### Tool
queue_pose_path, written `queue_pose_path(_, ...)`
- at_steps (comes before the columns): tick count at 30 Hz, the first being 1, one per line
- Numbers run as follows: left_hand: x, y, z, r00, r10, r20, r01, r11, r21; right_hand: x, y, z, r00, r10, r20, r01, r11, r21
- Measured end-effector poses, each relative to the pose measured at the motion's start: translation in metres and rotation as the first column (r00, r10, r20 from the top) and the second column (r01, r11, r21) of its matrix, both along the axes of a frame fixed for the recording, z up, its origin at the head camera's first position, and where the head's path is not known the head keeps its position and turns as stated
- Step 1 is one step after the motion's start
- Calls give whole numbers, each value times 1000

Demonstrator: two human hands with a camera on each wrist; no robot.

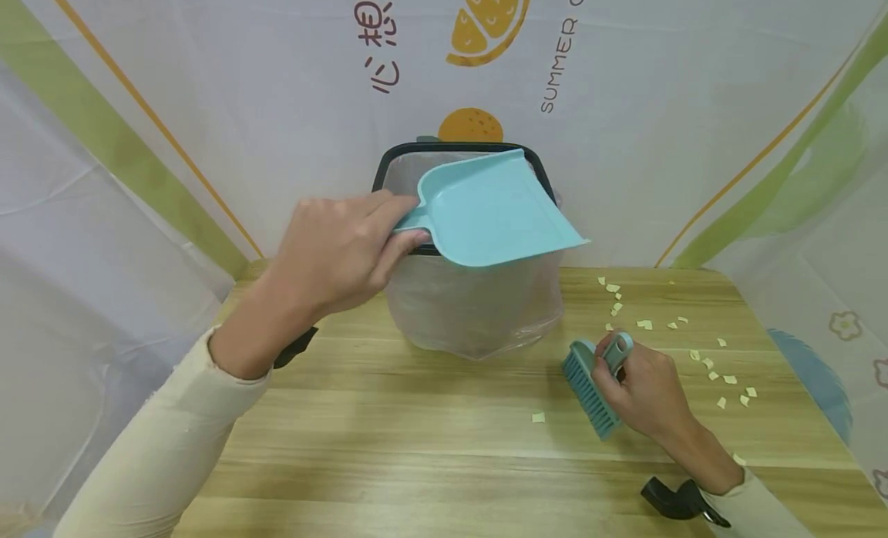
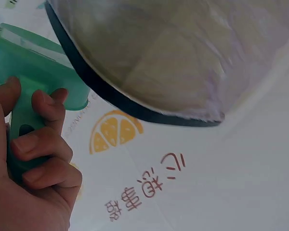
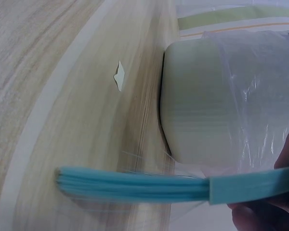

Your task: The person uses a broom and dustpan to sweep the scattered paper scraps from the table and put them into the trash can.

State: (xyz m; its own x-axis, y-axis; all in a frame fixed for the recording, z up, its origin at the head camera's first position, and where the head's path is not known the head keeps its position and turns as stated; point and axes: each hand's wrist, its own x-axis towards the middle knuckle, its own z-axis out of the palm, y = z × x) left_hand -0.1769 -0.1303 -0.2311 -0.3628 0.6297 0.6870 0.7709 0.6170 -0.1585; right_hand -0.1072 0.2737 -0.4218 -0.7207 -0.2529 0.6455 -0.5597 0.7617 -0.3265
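Dustpan held over the bin by the left hand, brush held at the table by the right
The left hand [image 1: 340, 249] has its fingers curled round the handle of the light-blue dustpan [image 1: 496, 210], whose pan extends from the fingertips toward the person's right, above the mouth of the dark-rimmed, bag-lined bin [image 1: 472, 303]; whether the dustpan touches the rim, I cannot tell; the right hand [image 1: 652, 391] grips the handle of the blue brush [image 1: 590, 388], its bristled head just beside the hand on the person's left, near the bin's right front side; one pale scrap [image 1: 538, 418] lies on the wooden table [image 1: 333, 445] to the left of the bristles; more pale scraps [image 1: 645, 324] lie scattered beyond the right hand and to its right.
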Motion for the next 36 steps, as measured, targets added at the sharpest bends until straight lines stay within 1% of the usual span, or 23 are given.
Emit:
queue_pose_path(5,19,6,-14,999,-53,6,53,999,8,0,0,0,1000,0,-6,0,1000,2)
queue_pose_path(9,32,11,-27,998,-68,-2,68,998,4,1,-1,1,1000,-4,-15,4,1000,13)
queue_pose_path(15,50,19,-48,996,-93,-16,93,996,3,4,0,0,1000,-14,-1,14,999,44)
queue_pose_path(20,64,24,-64,994,-112,-9,112,994,-13,3,1,-2,998,-7,-60,12,997,82)
queue_pose_path(23,71,27,-75,993,-115,25,116,992,-39,2,1,-2,996,-7,-89,14,996,85)
queue_pose_path(26,76,29,-88,991,-120,63,123,990,-61,1,1,-2,997,-1,-78,6,997,73)
queue_pose_path(28,79,30,-98,986,-129,101,136,989,-64,2,1,-2,998,1,-65,3,998,68)
queue_pose_path(32,83,31,-117,969,-137,205,155,985,-72,3,-1,0,999,-6,-41,8,999,52)
queue_pose_path(36,86,30,-136,941,-123,314,160,982,-96,4,-2,2,1000,-14,-19,14,999,34)
